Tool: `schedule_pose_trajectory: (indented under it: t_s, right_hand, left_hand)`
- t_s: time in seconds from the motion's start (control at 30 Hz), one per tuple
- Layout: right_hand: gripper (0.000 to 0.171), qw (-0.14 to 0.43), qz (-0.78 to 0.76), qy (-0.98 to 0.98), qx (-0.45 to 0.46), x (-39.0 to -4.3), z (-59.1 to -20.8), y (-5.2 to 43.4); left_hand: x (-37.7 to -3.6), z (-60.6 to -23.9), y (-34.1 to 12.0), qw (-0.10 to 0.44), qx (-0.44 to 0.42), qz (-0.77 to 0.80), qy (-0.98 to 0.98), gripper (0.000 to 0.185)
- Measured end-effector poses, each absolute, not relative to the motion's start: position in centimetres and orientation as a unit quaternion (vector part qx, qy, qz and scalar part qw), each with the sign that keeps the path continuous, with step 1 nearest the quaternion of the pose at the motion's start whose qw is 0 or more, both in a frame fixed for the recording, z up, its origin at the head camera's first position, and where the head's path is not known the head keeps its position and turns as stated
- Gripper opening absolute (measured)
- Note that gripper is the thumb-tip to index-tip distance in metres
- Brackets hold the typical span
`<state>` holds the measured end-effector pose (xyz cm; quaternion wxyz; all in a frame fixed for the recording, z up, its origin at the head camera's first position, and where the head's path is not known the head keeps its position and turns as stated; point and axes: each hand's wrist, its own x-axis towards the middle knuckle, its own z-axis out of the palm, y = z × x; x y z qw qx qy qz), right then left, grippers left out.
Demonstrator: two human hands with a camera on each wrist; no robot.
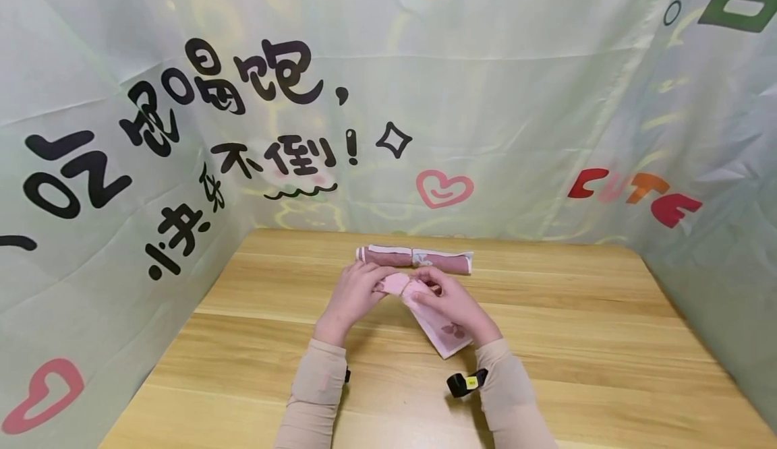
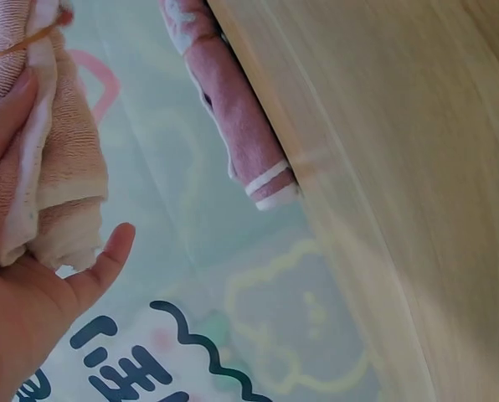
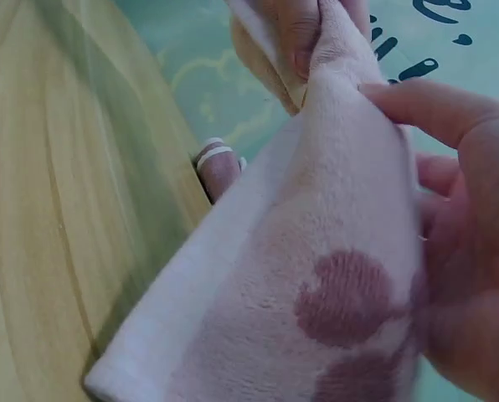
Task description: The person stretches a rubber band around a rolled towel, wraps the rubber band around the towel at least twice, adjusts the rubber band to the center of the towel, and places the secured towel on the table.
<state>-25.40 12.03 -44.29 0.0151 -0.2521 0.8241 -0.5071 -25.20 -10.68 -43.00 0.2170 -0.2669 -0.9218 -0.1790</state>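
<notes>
A light pink towel (image 1: 436,327) with darker flower marks is held up between both hands above the table. Its middle is drawn in narrow by a thin orange-brown rubber band (image 2: 28,40), while the part toward the right arm fans out flat with a white edge. My left hand (image 1: 357,292) grips the rolled end of the towel, thumb across it just below the band in the left wrist view. My right hand (image 1: 454,303) holds the fanned part near the band, with the thumb on one side and curled fingers at the other.
Behind the hands, a darker pink rolled towel (image 1: 388,257) with white edges lies near the back of the wooden table (image 1: 577,341). Printed cloth walls (image 1: 516,118) rise at the back and both sides. A black wrist camera (image 1: 464,384) sits by the right sleeve.
</notes>
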Motion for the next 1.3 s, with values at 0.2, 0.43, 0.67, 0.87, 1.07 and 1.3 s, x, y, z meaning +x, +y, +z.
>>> schedule_pose_trajectory:
  t_s: [0.2, 0.43, 0.67, 0.87, 1.07, 1.3]
  right_hand:
    - [0.026, -0.048, -0.520, 0.798, -0.301, -25.5, -44.3, 11.7]
    - [0.032, -0.036, -0.482, 0.816, -0.316, -25.2, -44.2, 11.5]
    - [0.034, -0.038, -0.461, 0.832, -0.308, -25.0, -44.2, 11.0]
    - [0.024, -0.062, -0.448, 0.834, -0.315, -25.1, -43.9, 11.1]
    - [0.021, -0.072, -0.404, 0.845, -0.343, -25.2, -44.0, 11.1]
    - [0.031, -0.070, -0.401, 0.839, -0.362, -25.3, -44.2, 11.0]
  left_hand:
    - [-25.1, -43.0, -10.7, 0.216, -0.255, -0.168, -0.928, 0.028]
    - [-24.8, -42.8, -10.5, 0.235, -0.253, -0.153, -0.926, 0.025]
    - [-24.8, -42.9, -10.2, 0.249, -0.260, -0.132, -0.924, 0.024]
    - [-24.8, -42.9, -10.3, 0.239, -0.242, -0.142, -0.929, 0.025]
    - [-24.9, -43.0, -10.1, 0.233, -0.257, -0.139, -0.928, 0.024]
    - [-24.8, -43.1, -10.0, 0.212, -0.248, -0.151, -0.933, 0.026]
